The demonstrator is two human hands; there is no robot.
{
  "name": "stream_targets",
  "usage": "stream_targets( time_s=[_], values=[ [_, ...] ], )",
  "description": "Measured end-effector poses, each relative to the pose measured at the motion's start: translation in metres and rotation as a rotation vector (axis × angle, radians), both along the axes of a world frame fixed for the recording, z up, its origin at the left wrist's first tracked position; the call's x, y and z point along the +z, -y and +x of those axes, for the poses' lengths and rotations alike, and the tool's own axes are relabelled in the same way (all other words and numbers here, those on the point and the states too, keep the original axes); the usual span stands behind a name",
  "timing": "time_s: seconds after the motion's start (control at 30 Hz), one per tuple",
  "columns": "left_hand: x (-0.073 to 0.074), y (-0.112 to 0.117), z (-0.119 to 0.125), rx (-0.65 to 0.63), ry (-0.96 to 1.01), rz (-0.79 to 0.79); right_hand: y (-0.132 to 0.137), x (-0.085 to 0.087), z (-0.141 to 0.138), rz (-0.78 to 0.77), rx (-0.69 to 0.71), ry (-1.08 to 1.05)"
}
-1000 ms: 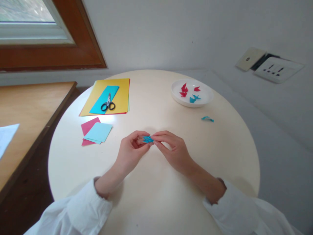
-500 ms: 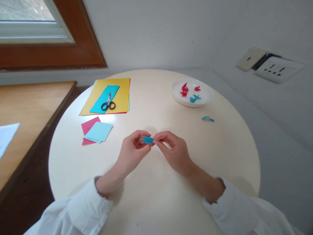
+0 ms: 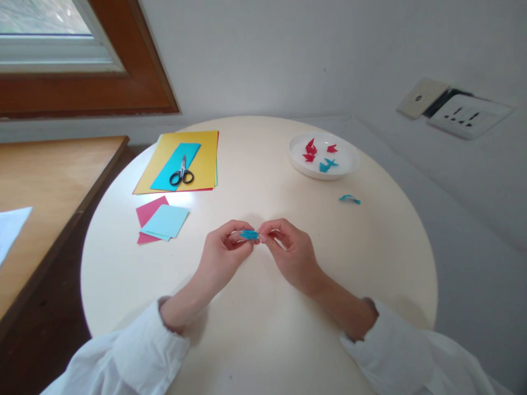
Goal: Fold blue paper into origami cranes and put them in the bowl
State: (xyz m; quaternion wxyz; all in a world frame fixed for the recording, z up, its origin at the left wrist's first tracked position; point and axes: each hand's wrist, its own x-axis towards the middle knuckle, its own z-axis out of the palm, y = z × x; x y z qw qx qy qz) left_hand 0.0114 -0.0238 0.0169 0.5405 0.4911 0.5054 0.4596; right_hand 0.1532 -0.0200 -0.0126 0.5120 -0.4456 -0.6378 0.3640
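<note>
Above the middle of the round cream table (image 3: 263, 329), both my hands pinch a tiny folded blue paper piece (image 3: 249, 235). My left hand (image 3: 222, 255) grips its left end with curled fingers. My right hand (image 3: 290, 252) pinches its right end between thumb and fingertips. Both wrists come out of white sleeves near the table's front edge. Most of the paper piece is hidden by my fingers.
A white plate (image 3: 346, 164) at the back right holds small red and blue folded pieces. A blue scrap (image 3: 349, 199) lies near it. Black-handled scissors (image 3: 181, 174) rest on blue and yellow sheets (image 3: 206, 156). Pink and light blue squares (image 3: 164, 222) lie left. A wooden desk (image 3: 49, 181) stands beside.
My right fingers have curled in tighter on the blue piece, which has turned a little flatter. Both hands stay in nearly the same place.
</note>
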Motion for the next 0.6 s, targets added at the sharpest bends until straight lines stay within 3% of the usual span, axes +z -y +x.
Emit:
stream_targets(
  time_s=[0.4,0.6],
  values=[
    [-0.0072,-0.0026,0.0004,-0.001,0.118,-0.098,-0.0011,0.0009,0.0023,0.115,-0.013,0.181],
    [-0.0065,-0.0038,0.0004,0.056,0.217,-0.198,-0.0025,0.0007,0.0032,0.107,-0.025,0.138]
  ],
)
